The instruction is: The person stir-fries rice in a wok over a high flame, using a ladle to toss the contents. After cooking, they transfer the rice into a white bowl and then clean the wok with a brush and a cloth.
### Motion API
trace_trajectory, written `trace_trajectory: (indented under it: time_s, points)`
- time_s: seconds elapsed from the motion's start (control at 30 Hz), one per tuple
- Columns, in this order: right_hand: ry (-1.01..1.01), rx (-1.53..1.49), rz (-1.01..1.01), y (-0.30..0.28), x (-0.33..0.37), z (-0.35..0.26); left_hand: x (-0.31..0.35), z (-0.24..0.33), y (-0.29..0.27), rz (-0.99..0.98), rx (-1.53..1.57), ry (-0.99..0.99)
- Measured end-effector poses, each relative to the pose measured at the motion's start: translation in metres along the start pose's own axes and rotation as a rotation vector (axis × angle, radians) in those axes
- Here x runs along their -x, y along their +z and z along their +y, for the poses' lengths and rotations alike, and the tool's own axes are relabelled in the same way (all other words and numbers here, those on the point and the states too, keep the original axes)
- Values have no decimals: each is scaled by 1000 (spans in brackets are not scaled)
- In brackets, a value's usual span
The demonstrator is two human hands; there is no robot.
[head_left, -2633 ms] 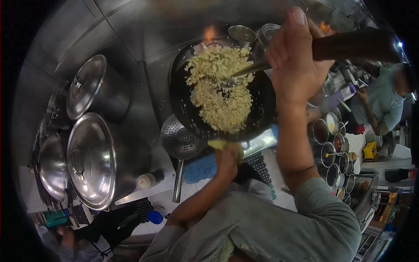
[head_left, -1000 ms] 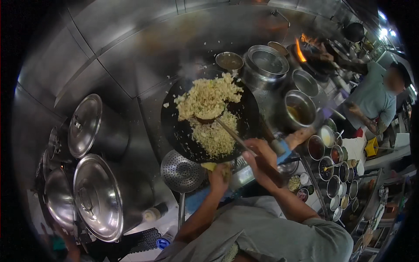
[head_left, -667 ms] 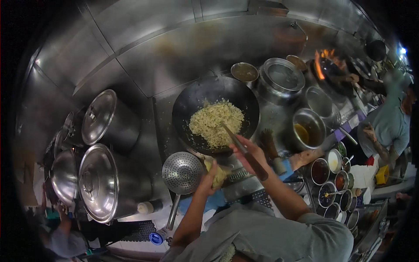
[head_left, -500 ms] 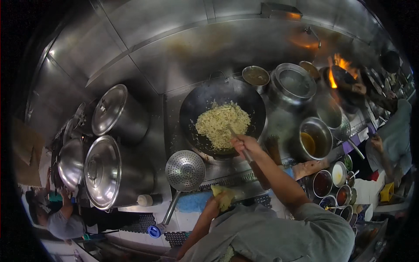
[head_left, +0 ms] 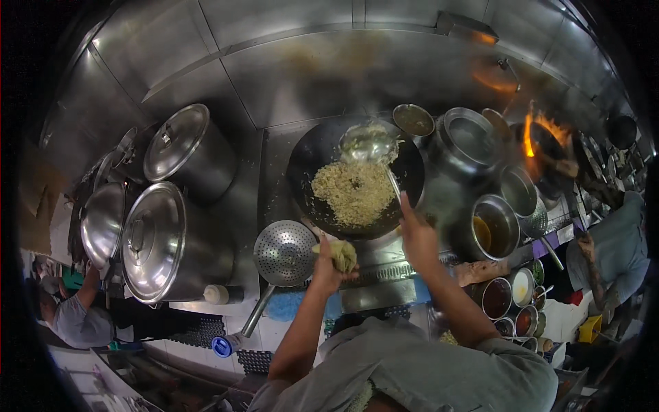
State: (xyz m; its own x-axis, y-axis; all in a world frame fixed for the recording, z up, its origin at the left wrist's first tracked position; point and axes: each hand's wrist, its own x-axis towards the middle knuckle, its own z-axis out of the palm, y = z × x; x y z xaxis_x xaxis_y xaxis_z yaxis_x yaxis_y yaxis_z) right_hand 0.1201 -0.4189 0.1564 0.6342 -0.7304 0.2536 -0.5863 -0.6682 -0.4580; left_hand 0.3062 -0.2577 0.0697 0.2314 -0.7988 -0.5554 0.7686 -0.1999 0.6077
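A big dark wok (head_left: pixel 302 158) sits on the stove in front of me, with a mound of pale fried rice (head_left: pixel 353 192) in it. My right hand (head_left: pixel 417 233) is closed round the handle of a metal ladle (head_left: pixel 368 144). The ladle's shiny bowl is raised over the far part of the wok, with some rice clinging near its rim. A folded yellowish cloth (head_left: pixel 341 255) is gripped in my left hand (head_left: pixel 327 273), just short of the wok's near edge. Left of that hand lies a round perforated strainer (head_left: pixel 285 253), its long handle pointing toward me.
Lidded steel pots (head_left: pixel 154 240) stand on the left. At right are a steel pot of brown liquid (head_left: pixel 495 226), a pot stack (head_left: pixel 470 137) and sauce containers (head_left: pixel 496 297). Flames (head_left: pixel 542 130) rise round another wok, where a co-worker (head_left: pixel 611 240) stands. Another person (head_left: pixel 86 316) is at far left.
The ladle bowl has come up out of the rice toward the wok's far side. My left hand has moved up toward the wok with the cloth. The view has shifted slightly.
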Motion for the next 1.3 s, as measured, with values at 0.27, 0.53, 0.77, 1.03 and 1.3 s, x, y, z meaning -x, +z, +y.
trace_trajectory:
  time_s: [0.27, 0.53, 0.77, 1.03, 1.3]
  points:
    - [227, 113, -130, 23, -21, -12, -62, 16, 23, 130, 129, -145]
    - [225, -424, -226, -95, 73, -42, 48, -32, 38, 147, 241, 18]
    - [328, -80, -292, -59, 47, -44, -13, -25, 13, 37, 124, 28]
    - [324, -152, 1, 2, 29, -56, 41, -74, 4, 91, 173, 92]
    - [413, -251, -389, -96, 129, -68, 49, -25, 30, 111, 205, -6]
